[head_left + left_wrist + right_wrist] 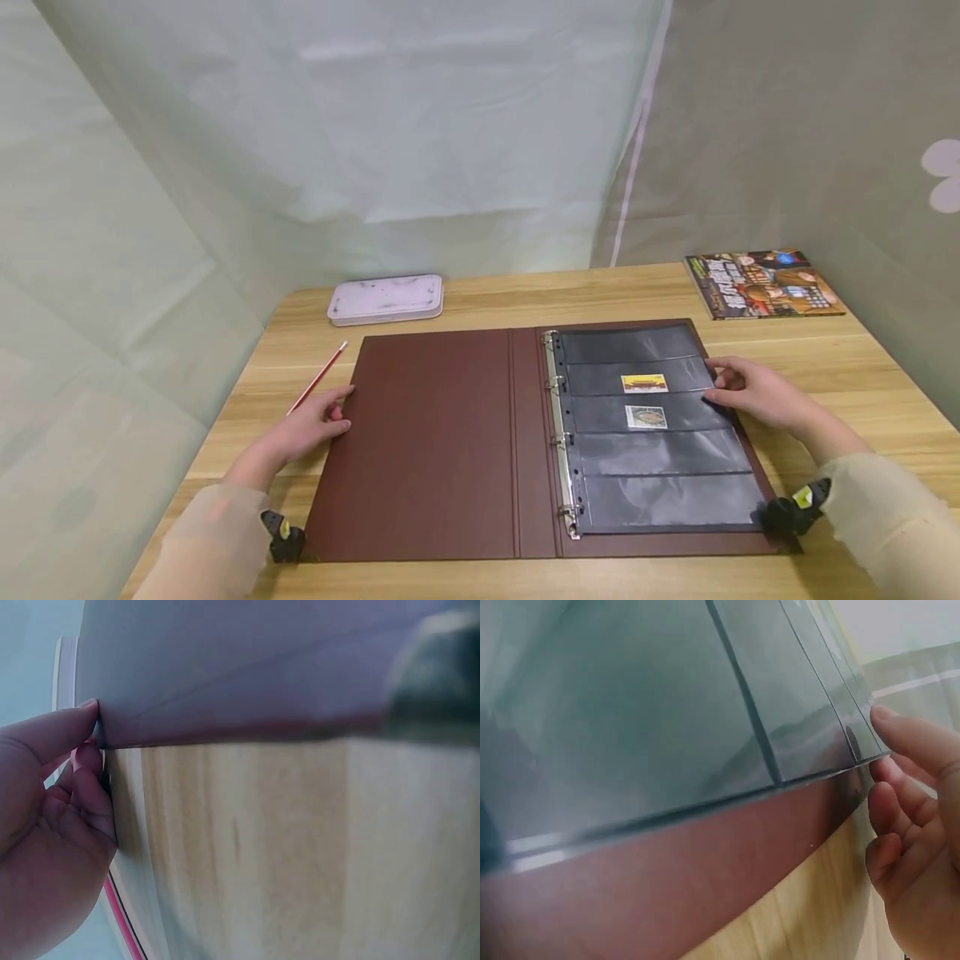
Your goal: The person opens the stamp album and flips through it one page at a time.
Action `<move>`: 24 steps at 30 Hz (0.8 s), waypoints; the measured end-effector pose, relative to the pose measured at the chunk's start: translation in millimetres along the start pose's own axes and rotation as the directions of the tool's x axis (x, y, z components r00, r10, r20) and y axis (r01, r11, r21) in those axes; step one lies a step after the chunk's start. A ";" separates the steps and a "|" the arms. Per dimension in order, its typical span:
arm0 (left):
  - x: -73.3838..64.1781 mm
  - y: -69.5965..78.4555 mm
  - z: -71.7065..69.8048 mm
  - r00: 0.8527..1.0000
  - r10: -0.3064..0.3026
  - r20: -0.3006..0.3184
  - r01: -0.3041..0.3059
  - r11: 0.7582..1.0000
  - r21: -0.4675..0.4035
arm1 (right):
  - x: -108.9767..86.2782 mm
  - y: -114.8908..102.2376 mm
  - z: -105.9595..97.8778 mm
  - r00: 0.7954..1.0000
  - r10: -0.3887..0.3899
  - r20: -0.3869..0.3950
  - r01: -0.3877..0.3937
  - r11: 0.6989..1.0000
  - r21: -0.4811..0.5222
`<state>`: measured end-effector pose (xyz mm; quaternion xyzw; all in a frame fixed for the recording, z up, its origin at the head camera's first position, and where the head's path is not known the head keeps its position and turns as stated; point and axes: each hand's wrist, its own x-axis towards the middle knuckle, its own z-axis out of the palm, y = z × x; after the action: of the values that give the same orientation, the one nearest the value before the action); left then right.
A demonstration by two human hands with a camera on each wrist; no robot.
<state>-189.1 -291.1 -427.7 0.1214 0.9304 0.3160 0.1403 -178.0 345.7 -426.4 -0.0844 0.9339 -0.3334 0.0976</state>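
Observation:
A stamp album (435,450) with a dark red cover lies open on the table. Its ring spine (561,442) carries black pocket pages (667,454). A yellow stamp (644,383) and a greyish stamp (646,417) sit in separate pockets of the top page. My left hand (311,425) holds the left cover's outer edge, thumb on top and fingers curled at the rim, as the left wrist view shows. On the other side, my right hand (761,396) pinches the page's outer edge, its thumb (900,727) on the page and the other fingers beneath.
A red pencil (318,377) lies beside the album, just beyond my left hand. Farther back stands a pale flat tin case (386,299). A colourful magazine (765,284) lies at the back right of the wooden table (570,293). Curtain-like sheets hang behind.

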 end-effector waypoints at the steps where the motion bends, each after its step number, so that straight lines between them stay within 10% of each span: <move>1: -0.1 -0.4 0.1 1.000 0.001 0.000 -0.001 1.000 -0.002 | -0.5 -0.1 -0.4 1.000 -0.010 -0.004 0.010 1.000 0.001; 24: -0.3 -2.3 1.5 1.000 0.019 -0.006 -0.019 1.000 0.004 | -17.0 -21.6 -16.3 0.995 -0.051 0.084 0.034 0.982 0.186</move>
<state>-188.6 -292.1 -430.3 0.1295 0.9303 0.3159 0.1342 -163.5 342.9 -398.1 -0.1096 0.8917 -0.4166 0.1392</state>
